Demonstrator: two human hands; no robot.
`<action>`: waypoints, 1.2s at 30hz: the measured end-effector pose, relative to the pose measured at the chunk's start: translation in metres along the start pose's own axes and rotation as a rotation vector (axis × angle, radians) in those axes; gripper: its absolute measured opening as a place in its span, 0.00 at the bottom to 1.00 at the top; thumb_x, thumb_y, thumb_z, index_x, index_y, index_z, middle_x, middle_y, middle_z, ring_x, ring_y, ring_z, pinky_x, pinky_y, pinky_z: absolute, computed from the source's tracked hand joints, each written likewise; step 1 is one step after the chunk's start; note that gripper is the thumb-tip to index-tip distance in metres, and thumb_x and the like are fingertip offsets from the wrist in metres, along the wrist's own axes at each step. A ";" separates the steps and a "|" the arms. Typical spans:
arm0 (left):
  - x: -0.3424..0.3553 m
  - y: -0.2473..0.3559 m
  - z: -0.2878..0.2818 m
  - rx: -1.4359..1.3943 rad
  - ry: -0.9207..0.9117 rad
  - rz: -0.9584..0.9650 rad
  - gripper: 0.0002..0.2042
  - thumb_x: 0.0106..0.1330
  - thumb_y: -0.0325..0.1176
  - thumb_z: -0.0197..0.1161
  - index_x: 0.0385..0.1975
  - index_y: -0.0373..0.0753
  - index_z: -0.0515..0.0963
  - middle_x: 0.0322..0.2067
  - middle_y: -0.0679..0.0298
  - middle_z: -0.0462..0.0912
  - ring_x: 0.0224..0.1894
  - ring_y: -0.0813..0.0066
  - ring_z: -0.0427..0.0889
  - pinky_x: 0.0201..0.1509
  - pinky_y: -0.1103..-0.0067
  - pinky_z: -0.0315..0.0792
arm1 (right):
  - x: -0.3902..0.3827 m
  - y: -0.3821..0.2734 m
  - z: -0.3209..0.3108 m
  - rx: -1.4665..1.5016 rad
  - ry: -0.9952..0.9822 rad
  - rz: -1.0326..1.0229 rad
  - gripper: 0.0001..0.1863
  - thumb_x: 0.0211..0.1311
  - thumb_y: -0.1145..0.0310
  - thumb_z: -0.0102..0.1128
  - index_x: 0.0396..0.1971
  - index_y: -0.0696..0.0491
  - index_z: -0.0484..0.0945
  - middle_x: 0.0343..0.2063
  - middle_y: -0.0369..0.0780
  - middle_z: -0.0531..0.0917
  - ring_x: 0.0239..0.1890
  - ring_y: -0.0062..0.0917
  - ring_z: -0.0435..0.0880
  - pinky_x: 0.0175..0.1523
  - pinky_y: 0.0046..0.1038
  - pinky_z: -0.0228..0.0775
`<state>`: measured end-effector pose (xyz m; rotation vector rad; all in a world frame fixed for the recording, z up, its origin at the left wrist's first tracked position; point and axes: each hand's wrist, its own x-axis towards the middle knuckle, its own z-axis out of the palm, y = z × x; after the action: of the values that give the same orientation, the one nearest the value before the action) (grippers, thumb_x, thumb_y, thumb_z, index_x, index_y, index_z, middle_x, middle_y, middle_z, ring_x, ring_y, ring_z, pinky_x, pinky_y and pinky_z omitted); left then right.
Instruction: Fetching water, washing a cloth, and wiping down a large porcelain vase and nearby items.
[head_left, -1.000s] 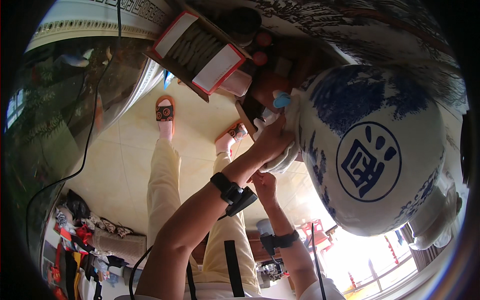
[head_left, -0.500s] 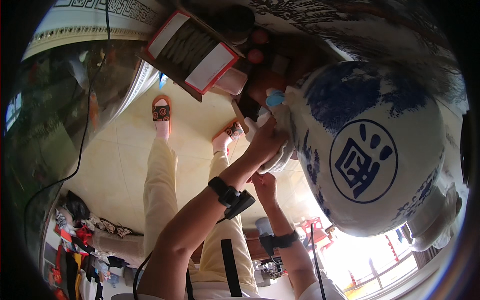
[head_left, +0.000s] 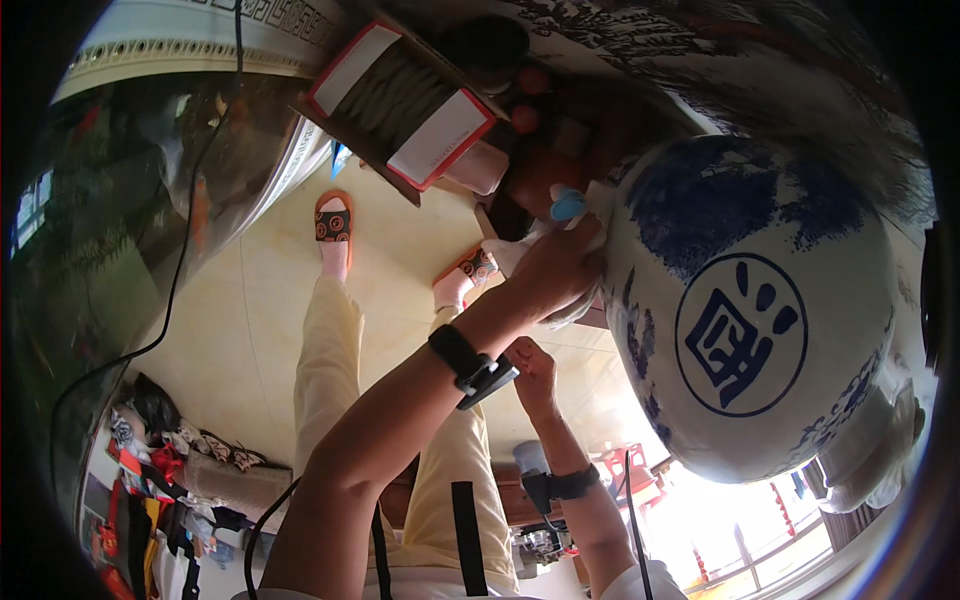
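A large white porcelain vase with blue painting and a ringed blue emblem fills the right side. My left hand reaches across to its left edge, fingers closed on a pale cloth that shows below the hand and touches the vase. Part of the cloth is hidden behind the hand. A small light-blue rounded piece shows just above my left hand. Lower down, my right hand is curled closed, apart from cloth and vase; what it may hold is hidden.
An open red-and-white box of long pale pieces lies on brown furniture at the top. Dark glass with a black cable across it stands at left. My slippered feet are on the tiled floor. Clothes are heaped lower left.
My left hand has moved right, closer against the vase, with the cloth. My right hand, earlier just below the cloth, is now farther from it. The whole view has shifted slightly.
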<state>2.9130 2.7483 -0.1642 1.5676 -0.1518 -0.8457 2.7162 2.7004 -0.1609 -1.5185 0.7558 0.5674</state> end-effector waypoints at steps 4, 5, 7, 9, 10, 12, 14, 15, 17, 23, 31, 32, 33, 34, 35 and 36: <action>-0.005 0.004 0.005 0.084 -0.023 -0.068 0.15 0.58 0.33 0.49 0.44 0.35 0.62 0.23 0.44 0.76 0.29 0.46 0.76 0.34 0.59 0.69 | -0.001 0.008 0.002 -0.015 0.014 0.014 0.07 0.59 0.76 0.48 0.34 0.62 0.74 0.27 0.39 0.80 0.27 0.18 0.77 0.34 0.20 0.69; -0.012 0.002 0.005 0.082 -0.009 -0.046 0.16 0.59 0.33 0.50 0.45 0.35 0.62 0.22 0.46 0.76 0.29 0.46 0.76 0.32 0.59 0.69 | -0.002 -0.019 0.010 -0.056 0.014 -0.018 0.06 0.58 0.77 0.48 0.32 0.62 0.74 0.24 0.38 0.79 0.27 0.17 0.77 0.33 0.19 0.69; -0.020 0.000 0.004 0.064 -0.035 -0.084 0.16 0.58 0.33 0.50 0.45 0.35 0.62 0.22 0.45 0.75 0.29 0.46 0.76 0.32 0.60 0.69 | -0.003 -0.018 0.011 -0.070 -0.021 0.023 0.07 0.58 0.78 0.47 0.32 0.62 0.74 0.22 0.38 0.79 0.26 0.18 0.77 0.33 0.19 0.69; -0.023 -0.005 0.007 -0.024 -0.025 -0.069 0.17 0.58 0.31 0.50 0.46 0.35 0.61 0.23 0.44 0.75 0.29 0.46 0.76 0.31 0.62 0.69 | -0.001 -0.026 0.011 -0.136 -0.032 0.030 0.07 0.58 0.78 0.46 0.32 0.63 0.74 0.22 0.38 0.79 0.26 0.18 0.77 0.33 0.19 0.69; -0.022 -0.007 0.008 -0.026 -0.022 -0.065 0.17 0.58 0.31 0.50 0.46 0.35 0.61 0.23 0.44 0.75 0.29 0.46 0.76 0.31 0.62 0.69 | 0.000 -0.027 0.011 -0.144 -0.041 0.016 0.07 0.58 0.78 0.46 0.32 0.63 0.74 0.23 0.38 0.79 0.26 0.19 0.78 0.33 0.19 0.69; -0.022 -0.009 0.010 -0.109 0.079 -0.024 0.18 0.57 0.29 0.49 0.47 0.35 0.60 0.23 0.44 0.75 0.28 0.48 0.76 0.31 0.64 0.70 | 0.002 -0.031 0.011 -0.153 -0.050 0.003 0.07 0.58 0.79 0.46 0.32 0.63 0.74 0.23 0.38 0.79 0.26 0.19 0.78 0.33 0.20 0.69; -0.024 -0.008 0.009 -0.189 0.080 -0.064 0.17 0.56 0.28 0.49 0.47 0.35 0.61 0.24 0.44 0.75 0.28 0.49 0.77 0.32 0.65 0.70 | 0.003 -0.037 0.010 -0.340 -0.093 -0.065 0.07 0.57 0.79 0.46 0.31 0.64 0.74 0.23 0.40 0.79 0.26 0.20 0.78 0.33 0.21 0.69; -0.025 -0.005 0.008 -0.268 0.079 -0.106 0.17 0.56 0.28 0.49 0.46 0.34 0.62 0.25 0.45 0.75 0.29 0.51 0.78 0.33 0.66 0.70 | 0.004 -0.038 0.009 -0.343 -0.092 -0.067 0.07 0.57 0.79 0.46 0.31 0.64 0.74 0.23 0.40 0.79 0.26 0.20 0.78 0.33 0.21 0.69; -0.027 -0.010 0.012 -0.294 0.146 -0.089 0.17 0.55 0.28 0.49 0.46 0.34 0.63 0.26 0.45 0.75 0.31 0.53 0.78 0.35 0.68 0.70 | 0.002 -0.035 0.007 -0.350 -0.076 -0.039 0.07 0.58 0.78 0.47 0.32 0.64 0.74 0.24 0.40 0.80 0.27 0.20 0.79 0.34 0.21 0.70; -0.009 -0.036 0.006 -0.345 0.029 -0.241 0.17 0.57 0.30 0.49 0.46 0.34 0.65 0.34 0.48 0.76 0.38 0.59 0.77 0.42 0.72 0.68 | 0.004 -0.012 0.007 -0.032 -0.008 0.005 0.07 0.60 0.76 0.48 0.35 0.63 0.74 0.29 0.40 0.80 0.28 0.19 0.79 0.34 0.20 0.71; 0.026 -0.050 0.005 -0.138 -0.039 -0.120 0.11 0.58 0.32 0.48 0.37 0.33 0.66 0.28 0.49 0.74 0.32 0.54 0.75 0.36 0.68 0.68 | 0.005 -0.017 0.010 -0.135 -0.040 0.088 0.09 0.57 0.82 0.46 0.37 0.62 0.74 0.29 0.38 0.79 0.29 0.18 0.77 0.36 0.19 0.70; 0.027 -0.050 0.005 -0.148 -0.054 -0.156 0.11 0.57 0.32 0.49 0.36 0.32 0.66 0.27 0.48 0.74 0.31 0.53 0.74 0.36 0.67 0.67 | 0.005 -0.020 0.011 -0.165 -0.063 0.123 0.10 0.56 0.83 0.46 0.37 0.61 0.74 0.30 0.38 0.79 0.30 0.17 0.77 0.37 0.19 0.70; 0.018 -0.055 0.011 -0.082 -0.063 -0.141 0.12 0.57 0.31 0.50 0.38 0.32 0.65 0.28 0.47 0.74 0.32 0.51 0.75 0.36 0.67 0.67 | 0.005 -0.027 0.015 -0.284 -0.036 0.037 0.11 0.55 0.83 0.46 0.37 0.60 0.74 0.31 0.37 0.79 0.33 0.18 0.78 0.38 0.19 0.70; 0.009 -0.060 0.017 -0.016 -0.069 -0.126 0.14 0.57 0.31 0.51 0.41 0.31 0.64 0.29 0.45 0.74 0.34 0.50 0.75 0.37 0.66 0.68 | 0.005 -0.012 0.015 -0.259 -0.032 -0.079 0.11 0.54 0.83 0.47 0.37 0.61 0.74 0.30 0.38 0.80 0.33 0.19 0.79 0.39 0.20 0.71; -0.003 -0.046 0.029 -0.163 -0.018 -0.125 0.16 0.57 0.31 0.51 0.44 0.31 0.62 0.31 0.44 0.74 0.35 0.49 0.75 0.39 0.66 0.67 | 0.003 -0.002 0.004 -0.125 -0.033 -0.018 0.10 0.54 0.83 0.47 0.37 0.61 0.74 0.30 0.38 0.80 0.33 0.20 0.79 0.38 0.21 0.71; -0.013 -0.027 0.033 -0.303 0.036 -0.133 0.19 0.57 0.31 0.51 0.47 0.31 0.61 0.32 0.42 0.74 0.37 0.48 0.76 0.41 0.65 0.67 | 0.001 0.003 -0.005 0.018 -0.039 0.043 0.10 0.54 0.83 0.47 0.36 0.62 0.74 0.30 0.39 0.80 0.32 0.20 0.80 0.38 0.21 0.72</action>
<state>2.8747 2.7346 -0.1818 1.3173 0.1040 -0.8979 2.7145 2.6956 -0.1633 -1.4734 0.7630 0.6188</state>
